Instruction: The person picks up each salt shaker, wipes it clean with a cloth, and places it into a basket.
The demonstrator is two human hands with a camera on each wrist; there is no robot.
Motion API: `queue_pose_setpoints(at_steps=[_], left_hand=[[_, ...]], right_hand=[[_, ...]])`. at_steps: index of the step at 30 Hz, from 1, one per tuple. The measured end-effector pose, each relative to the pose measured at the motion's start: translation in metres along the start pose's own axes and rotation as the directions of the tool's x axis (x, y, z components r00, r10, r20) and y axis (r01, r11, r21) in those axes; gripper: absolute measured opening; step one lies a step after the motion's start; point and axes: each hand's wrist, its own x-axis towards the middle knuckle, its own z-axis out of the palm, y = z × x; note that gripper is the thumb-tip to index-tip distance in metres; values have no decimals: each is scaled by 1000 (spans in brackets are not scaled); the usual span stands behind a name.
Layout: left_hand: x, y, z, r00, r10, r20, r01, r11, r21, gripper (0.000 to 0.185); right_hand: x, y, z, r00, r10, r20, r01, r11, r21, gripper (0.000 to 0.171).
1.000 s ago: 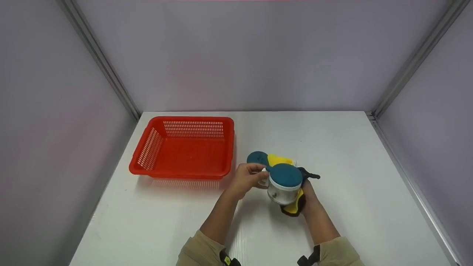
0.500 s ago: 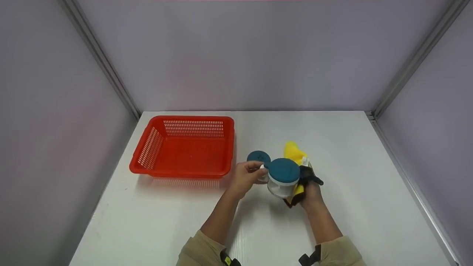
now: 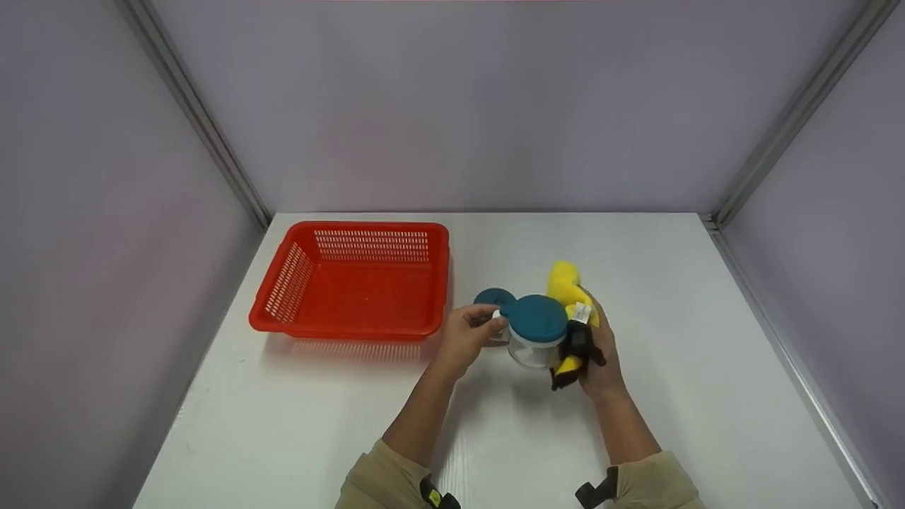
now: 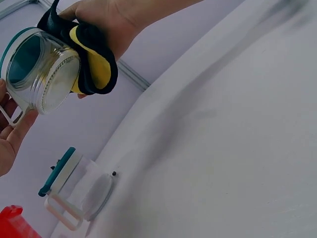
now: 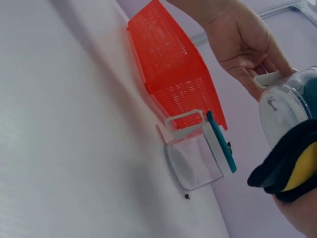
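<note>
My left hand [image 3: 463, 339] pinches the white handle of a clear glass jar [image 3: 536, 325] with a teal lid, held up over the table. In my right hand [image 3: 602, 360] is a yellow and black cloth [image 3: 565, 283] with a white tag, gripped against the jar's right side. The left wrist view shows the jar's ribbed glass base [image 4: 62, 82] tilted towards the camera, with the cloth folded beside it. Behind the held jar, a second lidded glass jar [image 5: 195, 158] with a white handle stands upright on the table, mostly hidden in the head view.
A red perforated plastic basket [image 3: 346, 332] sits on the white table [image 3: 304, 424] to the left of the hands. One small dark bit [image 5: 187, 197] lies by the second jar's base. Grey panels [image 3: 452, 106] close in the table at the back and sides.
The held jar has risen slightly and moved a little left. My right hand has turned and moved up along the jar's side, bringing the cloth's yellow end upright behind it.
</note>
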Motion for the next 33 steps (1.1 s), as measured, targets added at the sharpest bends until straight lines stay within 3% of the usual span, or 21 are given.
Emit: queue_pose_setpoints(at_steps=[10, 17, 27, 33], left_hand=[[1, 1, 0, 999, -46, 23, 45, 999, 18, 26], [-1, -1, -1, 997, -27, 74, 22, 997, 71, 28], [1, 1, -2, 990, -67, 127, 50, 990, 129, 25], [4, 2, -1, 984, -66, 164, 41, 988, 149, 24]], right_hand=[[5, 14, -13, 990, 139, -28, -140, 989, -36, 39], [6, 15, -15, 971, 236, -44, -239, 965, -109, 31], [16, 4, -13, 898, 436, -56, -439, 892, -106, 45], [20, 0, -12, 855, 514, -70, -519, 846, -126, 48]])
